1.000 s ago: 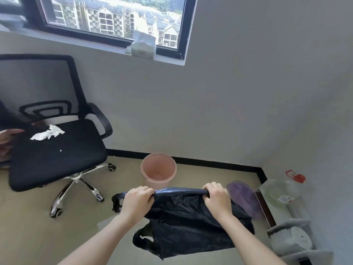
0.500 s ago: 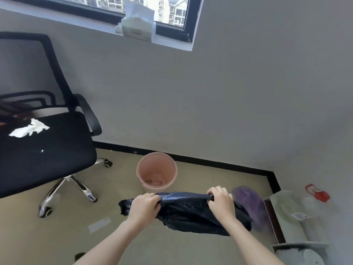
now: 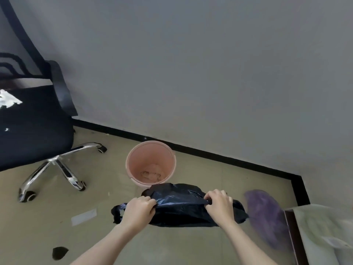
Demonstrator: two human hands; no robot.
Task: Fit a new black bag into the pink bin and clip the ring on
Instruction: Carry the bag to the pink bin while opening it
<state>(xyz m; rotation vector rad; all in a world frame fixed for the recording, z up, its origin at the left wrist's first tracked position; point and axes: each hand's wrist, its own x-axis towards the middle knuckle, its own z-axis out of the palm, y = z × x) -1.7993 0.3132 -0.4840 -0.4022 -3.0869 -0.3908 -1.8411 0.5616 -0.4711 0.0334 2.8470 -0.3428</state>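
Item one, at your nine o'clock: an office chair (image 3: 32, 129) with a black fabric seat, a hard curved armrest and a chromed star base on castors, a scrap of white tissue (image 3: 8, 100) lying on the seat. Item two, toward your twelve o'clock by the skirting: the pink bin (image 3: 150, 163), a round, smooth plastic tub, upright and unlined, with a few crumpled scraps at its bottom; no clip ring can be made out in this view. Item three, your left hand (image 3: 138, 210), curled closed over the near left edge of the black bag (image 3: 181, 207), a loop handle trailing out at its nine o'clock side. The bag itself is thin, glossy film, bunched and creased, held in the air just on your side of the bin's near rim. Item four, your right hand (image 3: 219, 205), likewise pinched closed on the bag's right edge. Item five, at your three o'clock: a blurred purple mass (image 3: 265, 213), unidentifiable. Step in hand, by my reading: getting the mouth open. Next you likely need to part the two layers, then lower the bag into the bin and fold its edge over the rim.
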